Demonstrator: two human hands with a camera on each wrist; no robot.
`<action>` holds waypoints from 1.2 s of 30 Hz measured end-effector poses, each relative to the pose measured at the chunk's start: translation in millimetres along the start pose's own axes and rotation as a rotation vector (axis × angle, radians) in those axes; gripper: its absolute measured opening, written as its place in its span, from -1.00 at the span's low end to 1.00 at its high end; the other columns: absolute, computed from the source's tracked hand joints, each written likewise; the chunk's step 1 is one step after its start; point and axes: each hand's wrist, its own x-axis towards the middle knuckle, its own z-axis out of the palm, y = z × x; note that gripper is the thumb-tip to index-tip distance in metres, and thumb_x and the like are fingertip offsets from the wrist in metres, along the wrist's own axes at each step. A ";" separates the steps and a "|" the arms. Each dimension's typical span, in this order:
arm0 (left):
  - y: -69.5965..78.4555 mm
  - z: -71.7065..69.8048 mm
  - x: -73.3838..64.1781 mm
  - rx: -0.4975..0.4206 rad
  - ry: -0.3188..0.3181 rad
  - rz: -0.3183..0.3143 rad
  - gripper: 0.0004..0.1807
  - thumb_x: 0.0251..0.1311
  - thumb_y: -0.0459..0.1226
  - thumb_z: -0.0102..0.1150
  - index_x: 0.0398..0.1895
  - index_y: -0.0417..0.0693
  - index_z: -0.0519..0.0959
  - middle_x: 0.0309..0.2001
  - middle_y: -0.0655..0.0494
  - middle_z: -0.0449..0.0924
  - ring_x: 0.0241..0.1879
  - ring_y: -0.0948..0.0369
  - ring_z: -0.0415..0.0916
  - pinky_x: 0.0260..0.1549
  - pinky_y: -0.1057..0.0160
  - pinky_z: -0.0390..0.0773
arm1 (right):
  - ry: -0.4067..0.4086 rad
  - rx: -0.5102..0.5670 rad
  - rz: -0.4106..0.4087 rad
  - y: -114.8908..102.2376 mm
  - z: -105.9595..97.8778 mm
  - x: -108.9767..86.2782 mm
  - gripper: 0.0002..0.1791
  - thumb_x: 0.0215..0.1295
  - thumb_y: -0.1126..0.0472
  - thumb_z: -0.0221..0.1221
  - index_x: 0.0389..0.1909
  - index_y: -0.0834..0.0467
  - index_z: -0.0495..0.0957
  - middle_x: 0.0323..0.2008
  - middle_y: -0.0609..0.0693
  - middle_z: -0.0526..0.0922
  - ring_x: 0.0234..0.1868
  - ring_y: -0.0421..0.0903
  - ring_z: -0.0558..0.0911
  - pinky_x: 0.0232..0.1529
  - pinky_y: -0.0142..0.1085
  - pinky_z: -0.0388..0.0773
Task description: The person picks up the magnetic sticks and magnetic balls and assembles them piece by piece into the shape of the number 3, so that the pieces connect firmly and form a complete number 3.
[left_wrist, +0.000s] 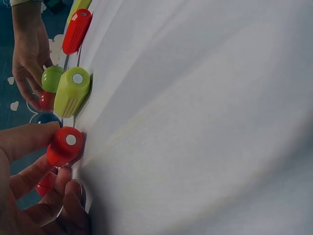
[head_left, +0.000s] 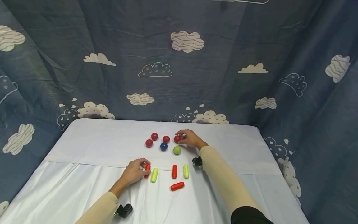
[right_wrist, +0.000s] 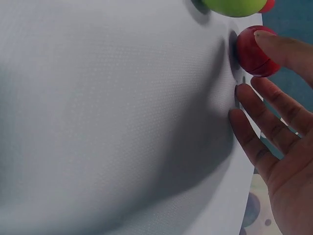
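My left hand (head_left: 135,171) pinches a short red plastic bar (left_wrist: 65,146) between thumb and fingers at the near left of the white table. Just right of it lies a yellow-green bar (head_left: 154,175). Farther back, my right hand (head_left: 190,138) holds a red ball (right_wrist: 257,51), its thumb on one side and fingers around the far side. A green ball (head_left: 177,150) sits right in front of that hand, and a blue ball (head_left: 163,146) to its left. More red balls stand left of it, among them one red ball (head_left: 166,139) behind the blue one.
Right of the left hand lie another red bar (head_left: 174,171), a second yellow-green bar (head_left: 185,171) and a slanted red bar (head_left: 177,186) nearer the front. A white cloth (head_left: 92,143) covers the table. Behind hangs a dark blue curtain (head_left: 212,77) with cloud prints.
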 end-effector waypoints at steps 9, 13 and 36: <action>-1.8 0.3 -1.9 -0.006 -0.021 -0.029 -0.71 0.03 -0.34 0.34 -0.12 -0.07 0.61 -0.36 0.12 0.52 -0.43 0.22 0.37 -0.47 0.28 0.38 | -0.009 -0.014 0.006 -0.4 3.2 2.4 -0.52 0.12 0.31 0.35 0.11 0.08 0.55 -0.01 0.05 0.59 0.03 0.01 0.56 0.11 -0.14 0.46; -2.6 0.5 -1.8 -0.013 -0.018 -0.032 -0.71 0.04 -0.35 0.31 -0.11 -0.08 0.61 -0.35 0.11 0.54 -0.47 0.24 0.39 -0.51 0.30 0.40 | -0.013 -0.015 0.018 -1.4 5.0 3.9 -0.52 0.14 0.30 0.34 0.12 0.09 0.55 0.00 0.07 0.59 0.02 0.01 0.56 0.11 -0.13 0.46; -5.5 -1.1 -1.3 -0.016 -0.008 0.034 -0.76 0.08 -0.34 0.30 -0.16 -0.21 0.65 -0.33 0.09 0.61 -0.49 0.27 0.38 -0.48 0.30 0.39 | 0.044 0.015 0.058 1.4 6.2 6.1 -0.58 0.17 0.28 0.32 0.07 0.12 0.52 0.07 0.08 0.57 0.05 0.01 0.54 0.13 -0.14 0.44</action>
